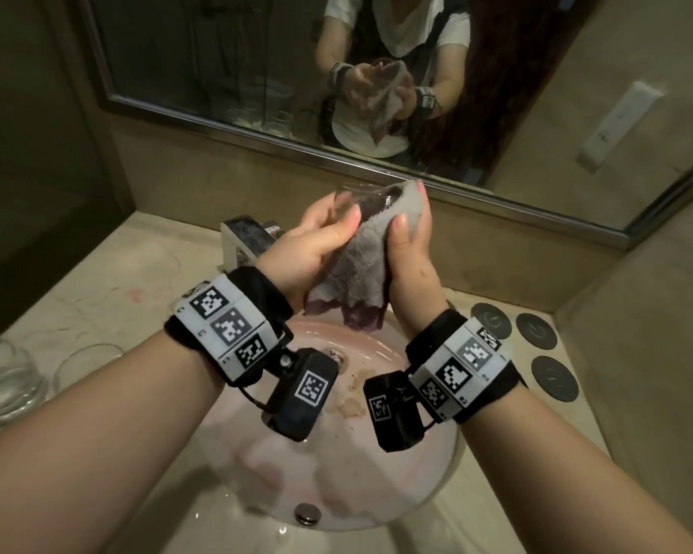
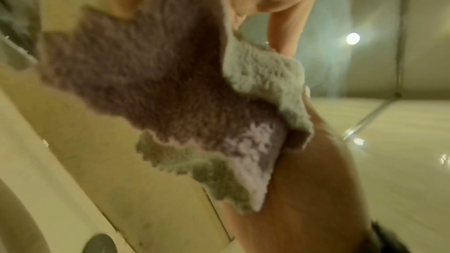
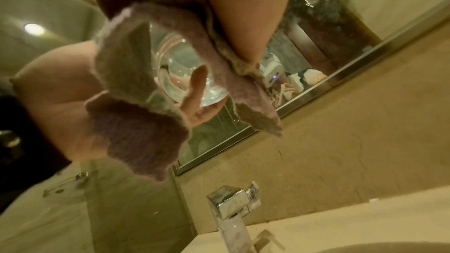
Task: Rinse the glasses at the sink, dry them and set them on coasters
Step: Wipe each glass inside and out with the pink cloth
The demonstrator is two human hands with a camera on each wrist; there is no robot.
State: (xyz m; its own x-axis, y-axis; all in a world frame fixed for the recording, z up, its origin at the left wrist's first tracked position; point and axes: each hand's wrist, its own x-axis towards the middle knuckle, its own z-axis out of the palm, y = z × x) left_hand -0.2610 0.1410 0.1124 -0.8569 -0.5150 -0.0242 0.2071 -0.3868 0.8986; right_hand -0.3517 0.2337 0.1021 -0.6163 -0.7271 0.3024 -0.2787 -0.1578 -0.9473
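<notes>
A clear glass (image 1: 351,197) is held up over the sink (image 1: 425,473), partly wrapped in a grey and purple cloth (image 1: 361,273). My left hand (image 1: 339,211) grips the glass on its bare left side. My right hand (image 1: 411,207) pinches the cloth over the glass's right rim, thumb outside. The right wrist view shows the glass's base (image 3: 185,68) from below between hanging folds of cloth (image 3: 136,122), with a left finger across it. The left wrist view is mostly cloth (image 2: 158,76). Three dark round coasters (image 1: 536,330) lie bare on the counter to the right.
Two more glasses (image 1: 5,377) (image 1: 85,365) stand on the counter left of the basin. A square chrome tap (image 1: 249,237) sits behind the basin under my hands. A framed mirror (image 1: 257,54) runs along the back wall; side walls close in on both sides.
</notes>
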